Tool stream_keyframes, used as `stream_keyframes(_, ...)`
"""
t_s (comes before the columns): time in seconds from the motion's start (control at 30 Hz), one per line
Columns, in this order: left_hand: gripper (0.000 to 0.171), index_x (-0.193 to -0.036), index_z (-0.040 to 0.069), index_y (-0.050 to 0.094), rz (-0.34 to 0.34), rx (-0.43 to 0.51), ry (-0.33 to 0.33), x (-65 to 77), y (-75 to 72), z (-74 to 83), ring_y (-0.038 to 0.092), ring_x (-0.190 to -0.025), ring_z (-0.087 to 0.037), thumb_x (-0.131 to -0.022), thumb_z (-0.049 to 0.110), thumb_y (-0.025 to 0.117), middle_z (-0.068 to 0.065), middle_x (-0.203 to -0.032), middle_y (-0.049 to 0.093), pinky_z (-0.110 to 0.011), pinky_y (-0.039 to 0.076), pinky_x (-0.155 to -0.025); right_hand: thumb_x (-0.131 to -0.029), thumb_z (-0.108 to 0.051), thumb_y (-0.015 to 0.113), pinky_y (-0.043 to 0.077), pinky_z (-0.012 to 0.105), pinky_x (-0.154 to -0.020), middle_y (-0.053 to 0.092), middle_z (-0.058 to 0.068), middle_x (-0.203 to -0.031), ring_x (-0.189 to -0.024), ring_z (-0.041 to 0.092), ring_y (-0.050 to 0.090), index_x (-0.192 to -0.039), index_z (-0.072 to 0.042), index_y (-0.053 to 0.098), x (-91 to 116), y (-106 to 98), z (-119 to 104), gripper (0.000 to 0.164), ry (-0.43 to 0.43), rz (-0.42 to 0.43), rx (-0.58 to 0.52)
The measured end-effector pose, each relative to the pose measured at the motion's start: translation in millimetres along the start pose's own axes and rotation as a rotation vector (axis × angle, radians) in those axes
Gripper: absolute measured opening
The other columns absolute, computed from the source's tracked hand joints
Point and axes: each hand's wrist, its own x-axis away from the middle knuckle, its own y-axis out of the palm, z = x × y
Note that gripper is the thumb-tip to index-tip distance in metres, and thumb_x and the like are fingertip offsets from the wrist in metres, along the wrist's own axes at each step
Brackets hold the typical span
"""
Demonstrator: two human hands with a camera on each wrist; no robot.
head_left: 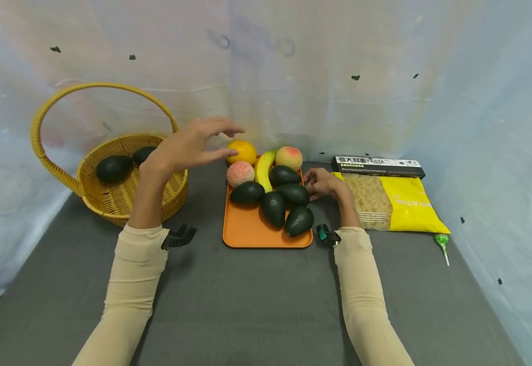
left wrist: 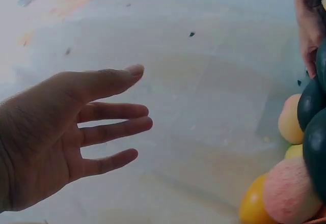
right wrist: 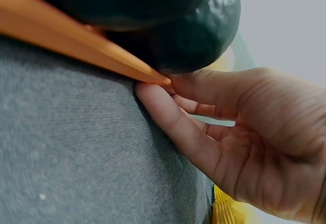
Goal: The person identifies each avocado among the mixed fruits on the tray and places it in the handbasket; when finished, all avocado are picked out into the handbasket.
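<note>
An orange tray (head_left: 247, 231) holds several dark avocados (head_left: 273, 209), a banana (head_left: 263, 170), a pink peach (head_left: 240, 174), a yellow-red peach (head_left: 289, 158) and an orange (head_left: 243, 152). At the tray's right edge, my right hand (head_left: 324, 183) pinches the rim between thumb and finger, close beside an avocado; the right wrist view shows the rim (right wrist: 127, 63) between the digits. My left hand (head_left: 185, 149) hovers above the gap between basket and tray, fingers extended, thumb apart, holding nothing. Beside it stands a yellow wicker basket (head_left: 179, 199) with two avocados (head_left: 114, 169) visible inside.
The basket's tall handle (head_left: 103, 85) arches up behind my left hand. Right of the tray lie a yellow pasta bag (head_left: 408, 203), a black-and-white pasta box (head_left: 378, 166) and a green lollipop (head_left: 442, 241). Pale sheeting (head_left: 270, 76) rises behind the grey tabletop (head_left: 247, 305).
</note>
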Motion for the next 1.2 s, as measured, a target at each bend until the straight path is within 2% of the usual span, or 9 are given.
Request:
stream_keyframes(0.13, 0.046, -0.138, 0.002, 0.065, 0.039, 0.001, 0.033, 5.5, 9.3, -13.8, 0.069, -0.115, -0.032, -0.094, 0.01, 0.078, -0.016, -0.132, 0.07, -0.051, 0.054, -0.102, -0.1, -0.001, 0.061, 0.065, 0.032, -0.075, 0.059, 0.016, -0.107, -0.08, 0.017, 0.067, -0.134, 0.005, 0.051, -2, 4, -2, 0.035, 0.0, -0.031, -0.022)
stream_keyframes(0.23, 0.047, -0.137, 0.002, 0.065, 0.02, 0.01, 0.07, 4.6, 19.2, -21.4, 0.069, -0.114, -0.031, -0.093, 0.01, 0.079, -0.016, -0.132, 0.071, -0.051, 0.056, -0.098, -0.1, 0.0, 0.059, 0.065, 0.032, -0.075, 0.059, 0.017, -0.109, -0.081, 0.017, 0.067, -0.134, 0.005, 0.051, -3, 4, -3, 0.035, 0.003, -0.037, -0.013)
stream_keyframes(0.33, 0.047, -0.139, 0.002, 0.064, -0.032, 0.03, 0.088, -0.2, 29.9, -25.0, 0.068, -0.115, -0.032, -0.094, 0.012, 0.078, -0.015, -0.133, 0.069, -0.052, 0.056, -0.096, -0.1, 0.001, 0.059, 0.065, 0.033, -0.075, 0.059, 0.018, -0.11, -0.081, 0.018, 0.068, -0.133, 0.004, 0.051, -4, 4, -3, 0.034, 0.007, -0.025, -0.006)
stream_keyframes(0.43, 0.049, -0.142, 0.005, 0.063, -0.111, 0.037, 0.064, -4.2, 39.2, -26.3, 0.066, -0.12, -0.033, -0.096, 0.015, 0.077, -0.015, -0.138, 0.067, -0.051, 0.055, -0.101, -0.1, 0.0, 0.059, 0.065, 0.033, -0.076, 0.059, 0.018, -0.11, -0.079, 0.018, 0.068, -0.133, 0.004, 0.052, -5, 3, -3, 0.034, 0.007, -0.019, -0.003)
stream_keyframes(0.53, 0.058, -0.147, 0.007, 0.059, -0.226, 0.059, 0.0, -6.1, 44.3, -24.6, 0.062, -0.127, -0.036, -0.094, 0.019, 0.079, -0.015, -0.147, 0.061, -0.053, 0.051, -0.108, -0.099, 0.0, 0.06, 0.065, 0.033, -0.076, 0.058, 0.017, -0.108, -0.079, 0.018, 0.068, -0.132, 0.004, 0.052, -6, 3, -4, 0.034, 0.012, -0.01, -0.015)
stream_keyframes(0.67, 0.071, -0.151, 0.006, 0.053, -0.345, 0.099, -0.073, -7.5, 49.7, -22.9, 0.056, -0.136, -0.039, -0.09, 0.022, 0.084, -0.016, -0.155, 0.054, -0.056, 0.044, -0.115, -0.098, 0.002, 0.061, 0.065, 0.032, -0.075, 0.058, 0.015, -0.106, -0.08, 0.02, 0.067, -0.131, 0.003, 0.053, -6, 0, -4, 0.034, 0.022, 0.007, -0.027)
stream_keyframes(0.83, 0.075, -0.153, 0.006, 0.05, -0.455, 0.128, -0.099, -10.1, 61.9, -24.6, 0.056, -0.136, -0.041, -0.089, 0.023, 0.085, -0.019, -0.153, 0.053, -0.058, 0.044, -0.115, -0.098, 0.002, 0.059, 0.064, 0.032, -0.076, 0.061, 0.018, -0.109, -0.083, 0.022, 0.069, -0.132, 0.003, 0.053, -4, -4, -2, 0.035, 0.019, 0.004, -0.007)
stream_keyframes(1.0, 0.072, -0.152, 0.006, 0.051, -0.507, 0.115, -0.083, -12.1, 70.1, -27.4, 0.061, -0.127, -0.039, -0.091, 0.023, 0.084, -0.021, -0.148, 0.056, -0.054, 0.05, -0.108, -0.098, 0.002, 0.058, 0.065, 0.032, -0.075, 0.061, 0.017, -0.109, -0.083, 0.021, 0.069, -0.132, 0.003, 0.053, -6, -3, -1, 0.035, 0.02, 0.003, -0.008)
stream_keyframes(1.2, 0.069, -0.15, 0.004, 0.052, -0.531, 0.067, -0.12, -10.2, 71.5, -31.5, 0.06, -0.122, -0.036, -0.091, 0.019, 0.083, -0.021, -0.144, 0.055, -0.051, 0.051, -0.106, -0.099, 0.002, 0.059, 0.065, 0.031, -0.074, 0.059, 0.016, -0.107, -0.08, 0.019, 0.067, -0.133, 0.003, 0.053, -8, 1, -8, 0.034, 0.007, 0.016, -0.041)
